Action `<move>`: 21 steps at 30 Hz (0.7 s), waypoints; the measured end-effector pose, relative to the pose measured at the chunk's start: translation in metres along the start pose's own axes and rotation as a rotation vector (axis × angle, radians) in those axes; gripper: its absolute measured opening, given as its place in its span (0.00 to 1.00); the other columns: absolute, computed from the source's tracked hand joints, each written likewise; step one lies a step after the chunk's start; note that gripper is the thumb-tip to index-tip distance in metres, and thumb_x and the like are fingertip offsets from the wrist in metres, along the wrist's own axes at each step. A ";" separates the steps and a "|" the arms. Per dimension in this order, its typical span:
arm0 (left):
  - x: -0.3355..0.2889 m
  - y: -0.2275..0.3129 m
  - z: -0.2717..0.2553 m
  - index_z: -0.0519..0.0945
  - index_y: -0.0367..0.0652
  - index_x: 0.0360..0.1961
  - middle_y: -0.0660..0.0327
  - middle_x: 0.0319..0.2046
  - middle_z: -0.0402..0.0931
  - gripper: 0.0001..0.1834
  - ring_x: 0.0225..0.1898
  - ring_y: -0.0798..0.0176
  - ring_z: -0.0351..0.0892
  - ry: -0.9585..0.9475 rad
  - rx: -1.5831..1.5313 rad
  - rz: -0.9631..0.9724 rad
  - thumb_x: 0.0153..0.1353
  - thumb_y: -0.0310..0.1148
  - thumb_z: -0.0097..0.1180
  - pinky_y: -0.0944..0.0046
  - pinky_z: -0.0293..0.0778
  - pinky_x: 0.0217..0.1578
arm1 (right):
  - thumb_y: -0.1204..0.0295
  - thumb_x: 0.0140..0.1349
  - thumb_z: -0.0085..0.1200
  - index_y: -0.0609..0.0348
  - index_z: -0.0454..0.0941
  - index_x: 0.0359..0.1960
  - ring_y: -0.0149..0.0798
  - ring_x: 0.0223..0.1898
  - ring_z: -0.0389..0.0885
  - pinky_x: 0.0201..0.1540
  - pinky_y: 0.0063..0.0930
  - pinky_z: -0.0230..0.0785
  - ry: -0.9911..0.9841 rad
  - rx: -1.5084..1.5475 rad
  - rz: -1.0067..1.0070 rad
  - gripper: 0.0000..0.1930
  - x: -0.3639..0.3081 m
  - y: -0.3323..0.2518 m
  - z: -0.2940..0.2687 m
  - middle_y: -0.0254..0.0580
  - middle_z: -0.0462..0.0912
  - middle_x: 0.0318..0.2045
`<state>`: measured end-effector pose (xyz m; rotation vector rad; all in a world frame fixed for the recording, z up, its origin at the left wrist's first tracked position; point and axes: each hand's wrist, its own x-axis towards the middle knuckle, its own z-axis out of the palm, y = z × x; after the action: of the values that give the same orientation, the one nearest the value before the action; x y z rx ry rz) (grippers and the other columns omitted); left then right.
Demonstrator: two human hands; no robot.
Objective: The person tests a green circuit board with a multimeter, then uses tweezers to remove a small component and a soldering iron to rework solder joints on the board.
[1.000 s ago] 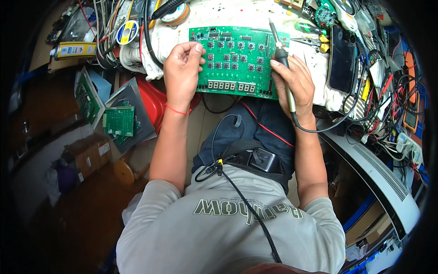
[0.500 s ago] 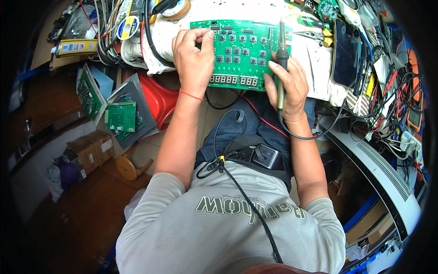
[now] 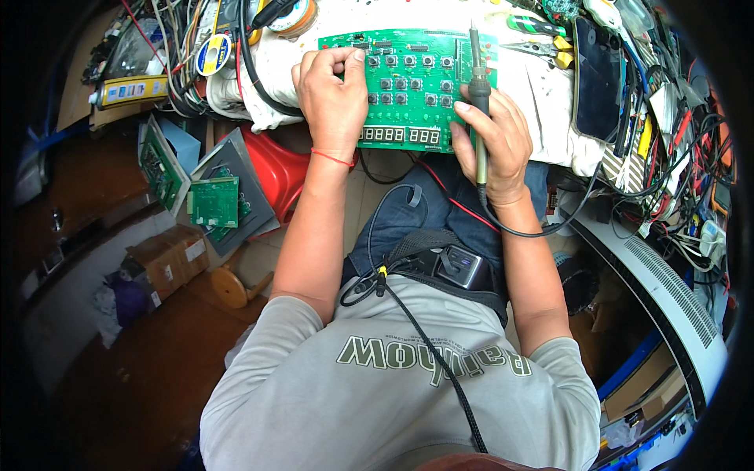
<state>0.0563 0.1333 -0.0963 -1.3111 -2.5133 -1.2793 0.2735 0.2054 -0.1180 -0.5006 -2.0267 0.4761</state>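
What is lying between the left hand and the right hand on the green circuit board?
In the head view, only the board's own rows of dark push buttons lie between the left hand and the right hand on the green circuit board.

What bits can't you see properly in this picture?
All in the head view:
- The left hand covers the green circuit board's left part, hiding what its fingertips touch.
- The right hand wraps the soldering iron's handle; its tip is too thin to tell whether it touches.
- The tools at the top edge are cut off.

Bright, even light on the sharp centre; fisheye bending and dark vignetting at the rim, left side dim.
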 end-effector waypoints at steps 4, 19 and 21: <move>0.000 -0.001 0.002 0.85 0.41 0.31 0.60 0.30 0.76 0.05 0.38 0.58 0.72 0.023 -0.033 0.007 0.60 0.31 0.67 0.58 0.69 0.44 | 0.81 0.48 0.69 0.51 0.80 0.50 0.54 0.49 0.85 0.54 0.44 0.77 -0.033 -0.019 -0.007 0.25 -0.002 0.000 -0.003 0.48 0.86 0.46; -0.003 0.002 0.007 0.84 0.42 0.29 0.61 0.28 0.74 0.06 0.36 0.58 0.70 0.057 0.008 0.023 0.59 0.31 0.68 0.58 0.69 0.42 | 0.79 0.46 0.69 0.45 0.83 0.47 0.51 0.48 0.85 0.51 0.42 0.77 0.022 0.012 0.013 0.23 -0.002 0.002 0.001 0.41 0.85 0.43; -0.003 0.002 0.008 0.84 0.42 0.29 0.61 0.28 0.75 0.06 0.35 0.58 0.71 0.057 0.023 0.020 0.59 0.31 0.68 0.57 0.69 0.42 | 0.78 0.46 0.69 0.45 0.84 0.47 0.51 0.49 0.85 0.51 0.41 0.77 0.027 0.018 0.021 0.23 -0.002 0.002 0.002 0.41 0.85 0.43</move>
<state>0.0615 0.1374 -0.1014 -1.2731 -2.4632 -1.2607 0.2727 0.2054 -0.1219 -0.5152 -1.9911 0.4976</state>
